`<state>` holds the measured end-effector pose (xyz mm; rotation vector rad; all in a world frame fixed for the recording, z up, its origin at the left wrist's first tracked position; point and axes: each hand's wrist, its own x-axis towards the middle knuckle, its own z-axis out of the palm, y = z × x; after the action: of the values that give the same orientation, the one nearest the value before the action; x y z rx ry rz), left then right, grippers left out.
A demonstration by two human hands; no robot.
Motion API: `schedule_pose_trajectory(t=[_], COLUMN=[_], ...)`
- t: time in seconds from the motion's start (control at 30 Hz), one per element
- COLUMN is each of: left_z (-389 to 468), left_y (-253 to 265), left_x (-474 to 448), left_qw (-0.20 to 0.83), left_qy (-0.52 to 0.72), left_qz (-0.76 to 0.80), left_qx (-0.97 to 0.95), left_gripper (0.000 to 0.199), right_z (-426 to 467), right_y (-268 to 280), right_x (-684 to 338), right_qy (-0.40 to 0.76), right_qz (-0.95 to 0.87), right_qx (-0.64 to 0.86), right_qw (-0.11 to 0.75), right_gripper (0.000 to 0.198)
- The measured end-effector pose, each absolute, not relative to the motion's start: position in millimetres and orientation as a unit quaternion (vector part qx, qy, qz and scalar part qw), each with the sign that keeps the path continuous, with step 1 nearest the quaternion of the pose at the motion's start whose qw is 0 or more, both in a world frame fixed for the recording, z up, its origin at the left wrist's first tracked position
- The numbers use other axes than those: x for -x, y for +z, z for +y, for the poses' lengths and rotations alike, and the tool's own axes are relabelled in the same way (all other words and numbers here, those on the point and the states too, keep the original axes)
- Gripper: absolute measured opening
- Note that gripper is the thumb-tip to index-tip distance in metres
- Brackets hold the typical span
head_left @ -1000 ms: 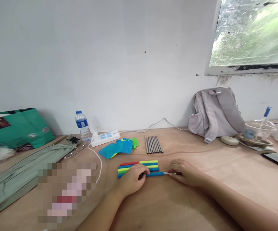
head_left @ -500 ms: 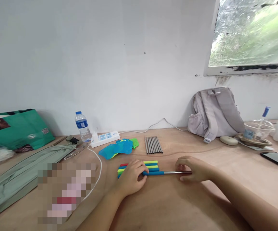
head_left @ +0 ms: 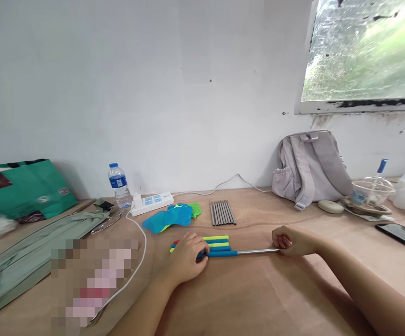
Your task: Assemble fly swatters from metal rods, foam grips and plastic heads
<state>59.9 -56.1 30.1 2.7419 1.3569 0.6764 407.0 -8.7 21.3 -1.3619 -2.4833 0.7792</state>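
A thin shiny metal tube (head_left: 258, 251) with a blue sleeve (head_left: 223, 254) on its left part lies across the table in front of me. My left hand (head_left: 190, 256) is closed over the sleeve's left end, hiding it. At the tube's bare right end my right hand (head_left: 291, 241) has its fingers curled, with the tip at the fingers. Just behind the sleeve, partly under my left hand, are several coloured tubes, including a yellow-green tube (head_left: 219, 238) and a red one (head_left: 176, 241). Farther back, several metal tubes (head_left: 222, 213) lie side by side.
Blue mesh pieces (head_left: 169, 218) lie left of the metal tubes. Behind them are a white power strip (head_left: 152, 203), its cable and a water bottle (head_left: 118, 185). A backpack (head_left: 310, 165), a plastic cup (head_left: 372, 191) and a phone (head_left: 403, 237) are at the right.
My right hand has moved right, to the end of the metal tube, and its fingers are more curled. My left hand has shifted slightly left, showing more of the blue sleeve.
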Motion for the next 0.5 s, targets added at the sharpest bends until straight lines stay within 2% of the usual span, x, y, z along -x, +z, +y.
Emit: schedule_pose_trajectory(t=[0.5], left_z=[-52.2], left_y=[25.1], left_x=[-59.6], left_qw=[0.023], left_qy=[0.220], left_qz=[0.397], left_qx=[-0.891], left_gripper=[0.014], right_z=[-14.7], right_y=[27.2], right_x=[-393.9], right_qy=[0.209], right_qz=[-0.848], right_qx=[0.477], right_qw=[0.093], right_gripper=[0.014])
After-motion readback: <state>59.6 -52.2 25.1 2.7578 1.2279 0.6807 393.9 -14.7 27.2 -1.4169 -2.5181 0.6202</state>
